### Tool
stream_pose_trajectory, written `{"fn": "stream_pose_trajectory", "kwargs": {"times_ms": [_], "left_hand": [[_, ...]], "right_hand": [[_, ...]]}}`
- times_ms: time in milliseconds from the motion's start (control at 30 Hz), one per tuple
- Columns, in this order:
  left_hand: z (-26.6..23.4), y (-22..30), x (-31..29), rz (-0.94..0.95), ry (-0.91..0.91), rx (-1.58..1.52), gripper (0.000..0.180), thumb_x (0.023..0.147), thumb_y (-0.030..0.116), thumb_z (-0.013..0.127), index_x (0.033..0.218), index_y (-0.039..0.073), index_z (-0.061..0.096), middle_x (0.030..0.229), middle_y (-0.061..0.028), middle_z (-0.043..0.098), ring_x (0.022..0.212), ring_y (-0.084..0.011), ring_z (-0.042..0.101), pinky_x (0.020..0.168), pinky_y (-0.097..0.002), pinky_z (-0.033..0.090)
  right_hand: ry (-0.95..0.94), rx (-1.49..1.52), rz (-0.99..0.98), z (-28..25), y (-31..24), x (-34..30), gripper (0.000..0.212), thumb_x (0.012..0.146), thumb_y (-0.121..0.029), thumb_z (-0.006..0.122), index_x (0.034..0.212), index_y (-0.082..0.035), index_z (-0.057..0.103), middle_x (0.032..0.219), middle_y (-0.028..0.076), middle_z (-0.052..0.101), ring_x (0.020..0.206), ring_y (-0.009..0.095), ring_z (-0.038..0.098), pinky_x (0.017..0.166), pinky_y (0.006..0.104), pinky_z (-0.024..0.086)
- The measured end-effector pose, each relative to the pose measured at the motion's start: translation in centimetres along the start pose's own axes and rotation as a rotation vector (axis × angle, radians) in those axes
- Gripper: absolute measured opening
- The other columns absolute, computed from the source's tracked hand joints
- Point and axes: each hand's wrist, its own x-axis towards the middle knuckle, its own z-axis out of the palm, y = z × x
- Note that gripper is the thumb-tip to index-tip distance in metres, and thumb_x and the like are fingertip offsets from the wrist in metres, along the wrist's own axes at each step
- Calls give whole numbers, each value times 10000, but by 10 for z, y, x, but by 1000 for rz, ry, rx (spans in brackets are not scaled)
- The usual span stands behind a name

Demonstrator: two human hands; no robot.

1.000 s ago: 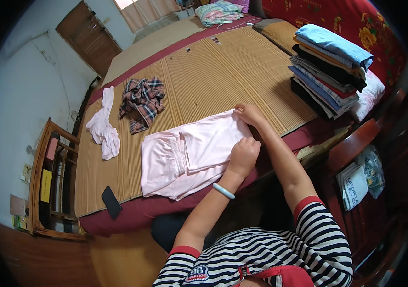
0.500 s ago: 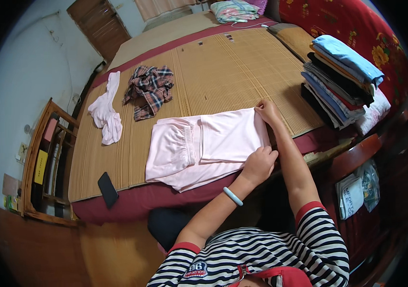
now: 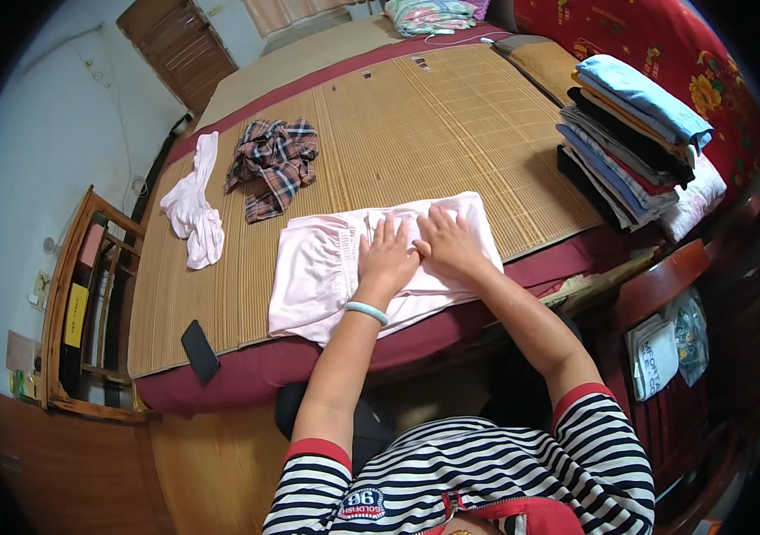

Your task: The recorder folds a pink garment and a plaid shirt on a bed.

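Observation:
Pale pink pants [image 3: 300,290] with a gathered elastic waistband lie partly folded at the near edge of the bed. My left hand [image 3: 389,260], a light blue bangle on its wrist, rests on them beside the waistband with its fingers stretched out. Close against it, my right hand [image 3: 453,242] lies flat on the folded leg part, fingers spread. Neither hand grips anything. A crumpled pink garment [image 3: 193,205] and a rumpled plaid shirt [image 3: 275,165] lie farther off to the left on the woven mat [image 3: 398,116].
A tall stack of folded clothes [image 3: 634,147] stands at the right on the bed. A black phone [image 3: 200,350] lies at the near left edge. To the left is a wooden rack [image 3: 63,343]; at the right, a wooden chair [image 3: 665,276] holds plastic-wrapped packages [image 3: 656,357].
Both hands have let go of the pants' right end and moved left, now flat on the cloth. The folded part's right end has shifted slightly left.

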Motion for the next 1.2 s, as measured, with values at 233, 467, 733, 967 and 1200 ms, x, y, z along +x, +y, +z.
{"fn": "stream_pose_trajectory", "kwargs": {"times_ms": [233,467,733,967,1200], "left_hand": [[13,-15,10,-118,26,43,705,1043,505,324,1595,79,225,1678,-125,153,1553,-271,126,1239,-455,137],[13,37,-15,52,117,-108,763,1001,569,409,1564,64,308,1640,-191,242,1529,-315,211,1220,-521,162],[13,28,-45,157,-9,-110,755,1014,562,374,1567,55,290,1650,-183,213,1536,-309,187,1234,-492,150],[-45,-47,-77,252,-38,-768,439,927,289,661,1278,27,648,1295,-211,640,1261,-370,569,1071,-392,436],[-5,-129,-83,-112,372,-202,507,946,340,636,1363,56,593,1408,-199,568,1336,-369,493,1121,-427,383]], "right_hand": [[-59,-85,381,-43,64,-11,753,998,-557,388,1560,-62,315,1631,188,265,1539,289,186,1241,515,88],[-6,-160,375,-36,78,-15,740,991,-541,413,1536,-44,359,1617,189,300,1529,301,217,1235,522,116],[-18,-186,370,-36,80,-15,734,991,-546,402,1532,-51,375,1618,185,299,1523,305,232,1231,526,136],[49,-203,342,-35,84,-16,737,981,-547,425,1514,-38,402,1588,200,352,1507,319,266,1217,540,173],[155,-186,318,-51,66,-18,578,937,-462,591,1296,-10,573,1395,216,545,1328,360,493,1116,547,344]]}}
